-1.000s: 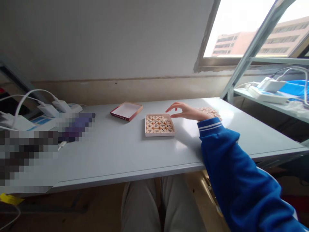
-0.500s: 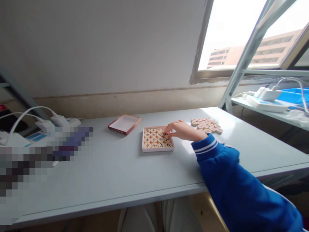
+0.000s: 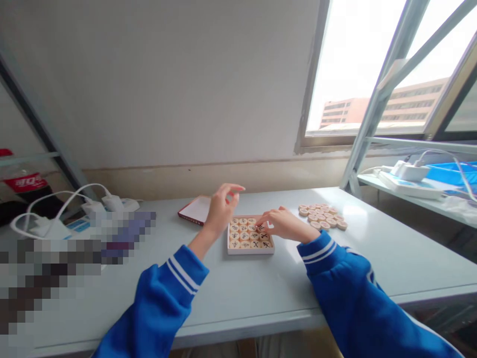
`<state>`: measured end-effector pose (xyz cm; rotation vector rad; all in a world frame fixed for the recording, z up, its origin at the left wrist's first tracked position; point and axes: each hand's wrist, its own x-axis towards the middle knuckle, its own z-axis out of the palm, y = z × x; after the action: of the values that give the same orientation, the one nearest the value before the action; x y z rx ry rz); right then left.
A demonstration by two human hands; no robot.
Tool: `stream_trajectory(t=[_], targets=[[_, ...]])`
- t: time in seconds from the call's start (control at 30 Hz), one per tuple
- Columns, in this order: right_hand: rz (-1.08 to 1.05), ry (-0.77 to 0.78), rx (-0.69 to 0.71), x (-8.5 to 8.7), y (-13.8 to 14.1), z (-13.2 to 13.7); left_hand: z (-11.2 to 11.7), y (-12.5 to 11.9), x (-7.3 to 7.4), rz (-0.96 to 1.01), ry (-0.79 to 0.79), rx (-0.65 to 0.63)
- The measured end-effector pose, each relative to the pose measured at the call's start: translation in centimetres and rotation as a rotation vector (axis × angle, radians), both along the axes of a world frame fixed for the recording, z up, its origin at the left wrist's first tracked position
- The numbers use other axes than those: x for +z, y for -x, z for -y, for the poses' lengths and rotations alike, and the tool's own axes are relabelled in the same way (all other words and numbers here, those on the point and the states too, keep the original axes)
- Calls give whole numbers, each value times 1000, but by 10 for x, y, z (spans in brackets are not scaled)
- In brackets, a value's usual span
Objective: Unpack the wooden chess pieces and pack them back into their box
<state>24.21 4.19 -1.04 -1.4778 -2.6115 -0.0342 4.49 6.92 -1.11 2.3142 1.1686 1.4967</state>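
we are working at the step of seating a wooden piece (image 3: 261, 228) in the tray (image 3: 250, 250) on the bench (image 3: 242, 298). our right grip (image 3: 283, 224) is pinching narrow on that piece, right under its fingertips at the tray's far right corner. our left grip (image 3: 220, 211) is hovering wide, holding nothing, with the tray just to its right and the red lid (image 3: 194, 211) just to its left. we judge any further piece is calling for a reach to the loose pile (image 3: 322, 217) right of the right grip.

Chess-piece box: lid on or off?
Off. The box lies open with its wooden pieces showing, and the red lid lies upturned on the table to its left.
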Motion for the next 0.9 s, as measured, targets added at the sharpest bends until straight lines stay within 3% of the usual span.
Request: stream_trajectory(t=[0.13, 0.23, 0.33, 0.47, 0.6, 0.7, 0.9], targets=[[-31, -30, -2, -4, 0, -5, -17, 3, -33, -148, 128, 59], [-91, -98, 1, -4, -3, -10, -25, 9, -48, -148, 157, 107], [-211, -163, -31, 2, -15, -10, -25, 9, -50, -242, 206, 125], [-240, -118, -115, 8, -50, -3, -20, 6, -50, -324, 249, 124], [-82, -67, -282, -2, -87, 1, -20, 7, -53, -327, 267, 131], [-49, -103, -399, -11, -99, -2, -22, 8, -53, -330, 285, 125], [-53, -128, -334, -19, -100, -9, -21, 9, -51, -335, 310, 130]])
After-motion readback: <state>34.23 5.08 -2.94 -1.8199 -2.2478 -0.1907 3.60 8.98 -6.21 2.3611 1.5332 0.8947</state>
